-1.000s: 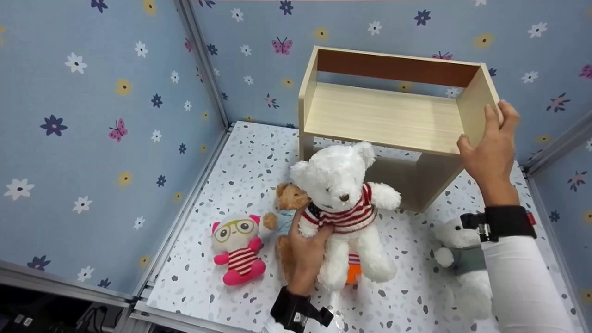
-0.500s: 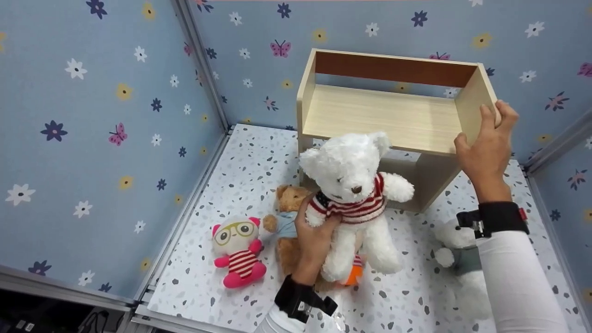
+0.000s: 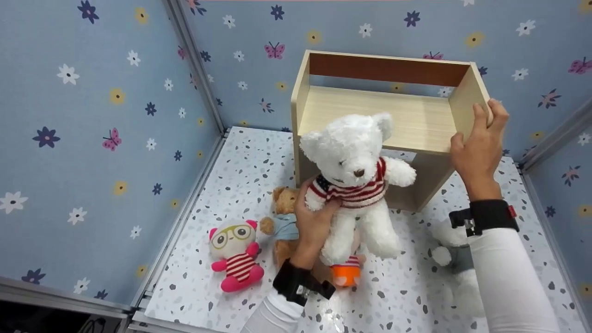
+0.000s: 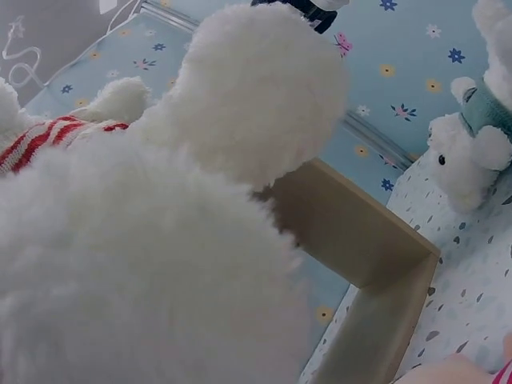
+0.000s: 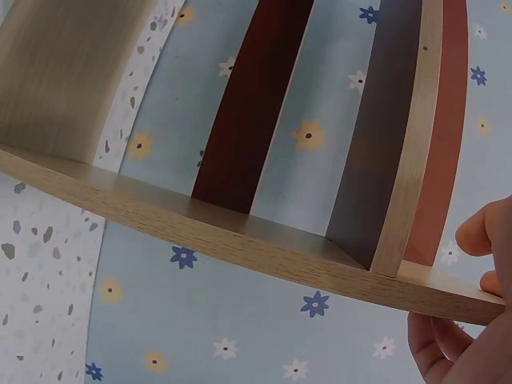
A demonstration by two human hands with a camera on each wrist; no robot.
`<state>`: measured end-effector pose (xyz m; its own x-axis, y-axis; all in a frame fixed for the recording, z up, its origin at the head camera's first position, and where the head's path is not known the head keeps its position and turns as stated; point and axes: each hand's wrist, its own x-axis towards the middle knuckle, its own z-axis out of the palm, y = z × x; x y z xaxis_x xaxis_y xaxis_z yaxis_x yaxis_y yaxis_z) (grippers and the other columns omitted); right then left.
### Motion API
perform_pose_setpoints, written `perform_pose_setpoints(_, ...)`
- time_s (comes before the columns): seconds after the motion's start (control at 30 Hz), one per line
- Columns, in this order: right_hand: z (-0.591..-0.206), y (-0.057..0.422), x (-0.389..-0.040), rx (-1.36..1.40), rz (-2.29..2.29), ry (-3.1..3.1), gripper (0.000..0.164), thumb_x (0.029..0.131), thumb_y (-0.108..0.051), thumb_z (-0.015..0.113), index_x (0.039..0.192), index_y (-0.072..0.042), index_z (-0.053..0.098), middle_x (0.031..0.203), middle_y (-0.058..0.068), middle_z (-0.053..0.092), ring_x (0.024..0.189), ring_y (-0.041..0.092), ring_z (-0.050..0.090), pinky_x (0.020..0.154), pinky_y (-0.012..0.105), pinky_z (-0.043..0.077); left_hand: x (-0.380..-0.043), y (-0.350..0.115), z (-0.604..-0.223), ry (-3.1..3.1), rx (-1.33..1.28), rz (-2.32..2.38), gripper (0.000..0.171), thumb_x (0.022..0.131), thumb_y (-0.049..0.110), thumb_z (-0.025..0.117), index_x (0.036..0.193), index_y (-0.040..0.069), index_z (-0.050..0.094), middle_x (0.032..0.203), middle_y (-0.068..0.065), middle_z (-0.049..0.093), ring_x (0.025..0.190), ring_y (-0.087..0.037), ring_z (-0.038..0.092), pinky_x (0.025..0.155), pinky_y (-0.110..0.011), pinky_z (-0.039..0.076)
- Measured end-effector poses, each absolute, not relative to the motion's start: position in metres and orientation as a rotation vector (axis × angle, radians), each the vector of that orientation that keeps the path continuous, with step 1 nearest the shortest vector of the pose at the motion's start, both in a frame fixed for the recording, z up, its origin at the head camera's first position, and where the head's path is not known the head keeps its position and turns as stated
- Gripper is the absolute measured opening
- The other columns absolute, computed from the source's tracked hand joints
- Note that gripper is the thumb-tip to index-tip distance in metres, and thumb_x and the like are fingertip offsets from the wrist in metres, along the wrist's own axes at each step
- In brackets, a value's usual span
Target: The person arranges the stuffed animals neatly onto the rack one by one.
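Note:
My left hand (image 3: pixel 317 222) grips a white teddy bear (image 3: pixel 358 152) in a red-and-white striped sweater by its side, upright in front of a pale wooden shelf unit (image 3: pixel 418 122). In the head view the bear's head overlaps the front edge of the upper shelf. White fur (image 4: pixel 160 264) fills much of the left wrist view. At the shelf's right side panel my right hand (image 3: pixel 478 155) grips the edge. The right wrist view shows its thumb and fingers (image 5: pixel 478 232) on both faces of that panel (image 5: pixel 240 248).
Left on the speckled table (image 3: pixel 185 277) lies a pink doll with glasses (image 3: pixel 237 254). Beside my left hand is a brown bear (image 3: pixel 284 222) in blue. A doll in orange shorts (image 3: pixel 346 274) lies below the white bear. Another white plush (image 3: pixel 455 259) sits by my right forearm.
My left hand has raised the white teddy bear toward the upper shelf, uncovering more of the orange-shorts doll. My right hand keeps its hold on the side panel.

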<state>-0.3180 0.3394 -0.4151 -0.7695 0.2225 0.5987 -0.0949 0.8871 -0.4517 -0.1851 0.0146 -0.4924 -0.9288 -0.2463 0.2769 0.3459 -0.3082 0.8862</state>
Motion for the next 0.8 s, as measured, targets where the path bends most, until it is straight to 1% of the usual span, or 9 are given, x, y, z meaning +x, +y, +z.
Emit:
perform_pose_setpoints(0.13,-0.416,0.337,-0.318,-0.093,0.622,-2.385,0.064,0.092,-0.009,0.061,0.154,-0.009,0.044,0.162,0.006,0.025,0.157,0.022,0.023,0.102,0.061,0.049,-0.189,0.014,-0.490,-1.556,-0.122,-2.293,0.061,0.080,-0.004,0.076,0.137,0.006,0.058,0.121,-0.014,0.068,0.107,-0.026,0.068,0.094,-0.041,0.057)
perform_pose_setpoints(0.23,-0.416,0.337,-0.318,-0.102,0.622,-2.386,0.065,0.091,-0.009,0.063,0.154,-0.010,0.045,0.163,0.005,0.025,0.156,0.022,0.025,0.101,0.061,0.050,-0.193,0.014,-0.490,-1.573,-0.121,-2.288,0.061,0.081,-0.001,0.077,0.138,0.007,0.057,0.122,-0.014,0.068,0.107,-0.025,0.068,0.094,-0.040,0.057)
perform_pose_setpoints(0.37,-0.414,0.338,-0.318,-0.111,0.621,-2.397,0.066,0.091,-0.009,0.062,0.155,-0.011,0.044,0.164,0.003,0.024,0.156,0.022,0.024,0.104,0.059,0.048,-0.200,0.015,-0.488,-1.592,-0.132,-2.283,0.060,0.082,-0.001,0.076,0.138,0.009,0.057,0.122,-0.013,0.069,0.107,-0.024,0.068,0.095,-0.039,0.057)
perform_pose_setpoints(0.5,-0.413,0.340,-0.318,-0.124,0.624,-2.407,0.066,0.092,-0.009,0.060,0.155,-0.011,0.044,0.164,0.002,0.025,0.156,0.023,0.024,0.108,0.058,0.046,-0.208,0.018,-0.485,-1.588,-0.129,-2.294,0.061,0.081,-0.003,0.076,0.138,0.010,0.057,0.122,-0.013,0.069,0.108,-0.025,0.068,0.096,-0.040,0.057)
perform_pose_setpoints(0.67,-0.413,0.340,-0.318,-0.133,0.629,-2.397,0.065,0.092,-0.008,0.060,0.155,-0.012,0.045,0.164,0.002,0.026,0.156,0.023,0.024,0.109,0.057,0.045,-0.216,0.021,-0.479,-1.606,-0.115,-2.290,0.059,0.081,-0.002,0.076,0.136,0.011,0.058,0.119,-0.011,0.070,0.106,-0.025,0.069,0.094,-0.040,0.058)
perform_pose_setpoints(0.8,-0.415,0.341,-0.318,-0.114,0.634,-2.368,0.064,0.092,-0.007,0.058,0.154,-0.012,0.046,0.163,0.002,0.027,0.156,0.025,0.024,0.105,0.059,0.047,-0.224,0.022,-0.474,-1.592,-0.144,-2.275,0.056,0.081,-0.002,0.076,0.133,0.008,0.059,0.117,-0.011,0.069,0.104,-0.024,0.068,0.094,-0.040,0.057)
